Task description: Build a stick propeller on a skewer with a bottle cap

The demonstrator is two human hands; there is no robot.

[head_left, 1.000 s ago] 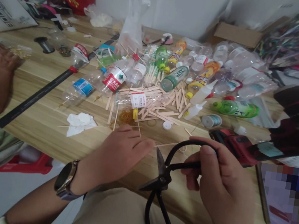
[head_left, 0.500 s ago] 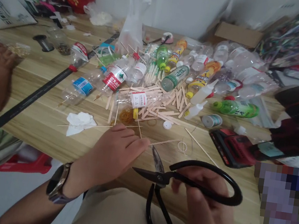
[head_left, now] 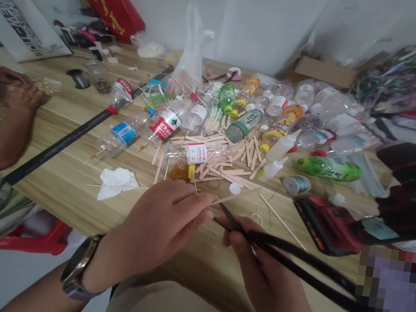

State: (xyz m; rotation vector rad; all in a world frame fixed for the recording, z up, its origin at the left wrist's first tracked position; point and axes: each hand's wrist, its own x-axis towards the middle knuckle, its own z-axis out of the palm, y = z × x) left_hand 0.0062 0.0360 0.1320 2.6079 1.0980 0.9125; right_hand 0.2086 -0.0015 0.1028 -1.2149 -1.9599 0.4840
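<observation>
My left hand (head_left: 162, 217), with a watch on its wrist, is closed on a flat wooden stick (head_left: 239, 196) that sticks out to the right from the fingertips. A thin strand or skewer also rises beside those fingers. My right hand (head_left: 264, 271) grips black-handled scissors (head_left: 305, 253) around the pivot and blades. The handles point off to the right, and the blade tips lie just below the wooden stick, close to my left fingertips. Whether the blades touch the stick I cannot tell. A crumpled white tissue (head_left: 117, 183) lies left of my left hand, over a thin skewer.
Loose wooden sticks (head_left: 228, 175) and plastic bottles (head_left: 196, 153) crowd the table's middle and back. A red and black power tool (head_left: 332, 227) stands at the right. Another person's hands (head_left: 25, 95) are at the left, near a black strip with a bottle-top funnel (head_left: 121, 92).
The scissors have turned from spread handles to lying rightward, handles closer together. My right hand has shifted from a handle to the pivot area. The view has tilted slightly.
</observation>
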